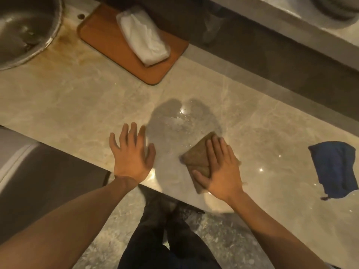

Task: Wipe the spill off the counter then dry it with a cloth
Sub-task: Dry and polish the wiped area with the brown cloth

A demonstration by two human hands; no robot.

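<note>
Right hand flat, fingers straight, pressing a folded brown cloth onto the beige marble counter at the near edge of a wet, glistening spill; left hand spread, fingers released, grasping nothing, palm down just beside the spill's left edge; crumpled dark blue cloth lying well apart to the right; orange rectangular cutting board farther back, white tissue pack on top; steel sink at far left.
</note>
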